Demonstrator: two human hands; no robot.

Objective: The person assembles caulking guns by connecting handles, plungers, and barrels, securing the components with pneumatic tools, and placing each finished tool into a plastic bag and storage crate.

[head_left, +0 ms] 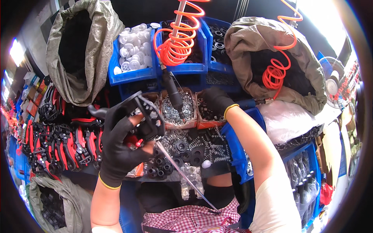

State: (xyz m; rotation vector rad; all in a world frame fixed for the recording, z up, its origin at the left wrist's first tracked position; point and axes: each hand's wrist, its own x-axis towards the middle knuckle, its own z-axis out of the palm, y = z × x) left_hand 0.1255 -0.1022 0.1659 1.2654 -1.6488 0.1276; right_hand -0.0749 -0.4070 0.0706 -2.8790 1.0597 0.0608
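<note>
Two gloved hands, left hand (120, 145) fingers clamped on black ribbed plastic part (149, 116), right hand (215, 100) grip hidden

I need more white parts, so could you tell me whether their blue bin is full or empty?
Full: white parts heap above the blue bin's rim.

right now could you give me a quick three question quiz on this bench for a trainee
1. True or false: the left hand holds a black plastic part.
2. What is the right hand reaching into? A) the grey sack B) a small box of dark parts C) the fan
3. What colour is the coiled hose hanging over the blue bins?

Key: 1 true. 2 B. 3 orange.
</note>
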